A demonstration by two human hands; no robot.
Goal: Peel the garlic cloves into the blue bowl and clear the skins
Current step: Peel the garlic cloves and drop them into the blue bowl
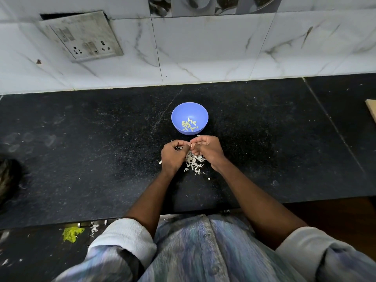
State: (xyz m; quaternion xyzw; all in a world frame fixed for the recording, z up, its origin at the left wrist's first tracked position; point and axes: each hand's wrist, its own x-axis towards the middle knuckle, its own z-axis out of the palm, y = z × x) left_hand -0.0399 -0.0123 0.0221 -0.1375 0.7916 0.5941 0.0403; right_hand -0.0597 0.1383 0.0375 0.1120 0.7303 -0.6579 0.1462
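In the blue bowl [189, 110], pale peeled garlic cloves [189, 125], loosely heaped

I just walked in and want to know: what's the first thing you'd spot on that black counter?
The blue bowl stands out most, bright against the black counter, with a few peeled garlic cloves at its bottom. Just in front of it, the left hand and right hand meet fingertip to fingertip, fingers curled as if working at something small. Under them lies a white pile of garlic skins.

left hand [173, 154] curled, right hand [206, 148] curled, fingertips meeting
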